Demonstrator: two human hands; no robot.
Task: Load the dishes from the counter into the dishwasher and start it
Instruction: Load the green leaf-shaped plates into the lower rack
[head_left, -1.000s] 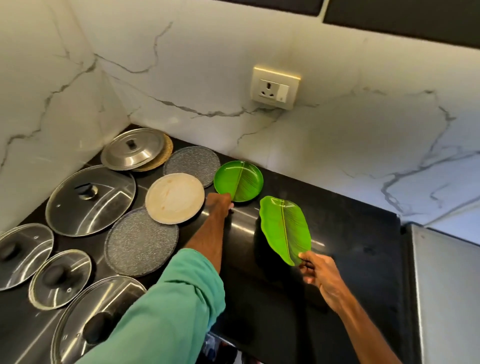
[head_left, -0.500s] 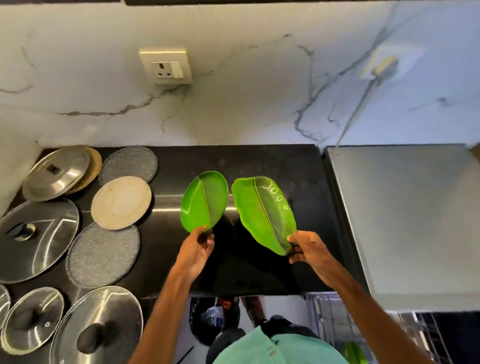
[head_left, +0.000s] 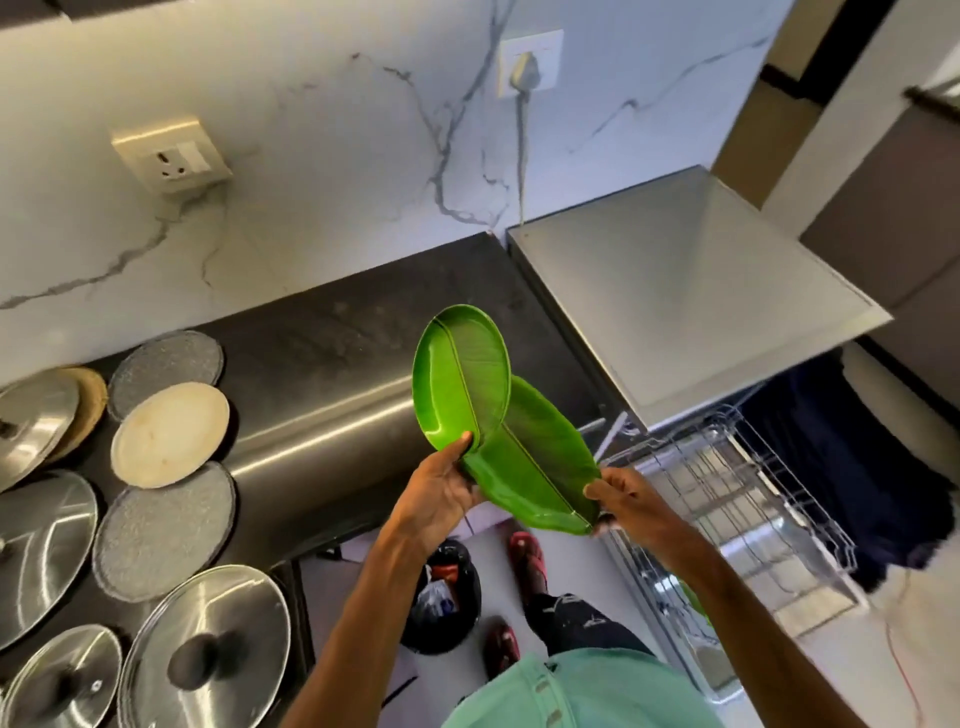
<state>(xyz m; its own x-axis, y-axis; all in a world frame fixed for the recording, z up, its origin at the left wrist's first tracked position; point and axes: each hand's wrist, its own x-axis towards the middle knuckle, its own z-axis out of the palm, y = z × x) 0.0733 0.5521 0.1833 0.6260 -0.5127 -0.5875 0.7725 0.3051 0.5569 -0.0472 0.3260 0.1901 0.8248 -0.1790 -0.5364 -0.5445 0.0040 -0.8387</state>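
Both plates have left the desk (head_left: 337, 364): left grip (head_left: 441, 488) pinches the round plate (head_left: 460, 374), right grip (head_left: 623, 499) the leaf plate (head_left: 535, 457). The rack (head_left: 727, 493), lower right, likely comes next.

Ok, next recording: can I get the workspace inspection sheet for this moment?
Surface: black counter, glossy.
Job's things: round green plate and green leaf plate held overlapping; cream plate, grey plates and lids on the counter; dishwasher rack pulled out.
Clutter: black bin on the floor.
Hands: left hand grips the round green plate's lower rim; right hand pinches the green leaf plate's end.
Cables: white cord runs from a wall plug down behind the dishwasher.
Surroundings: marble wall, unused socket.
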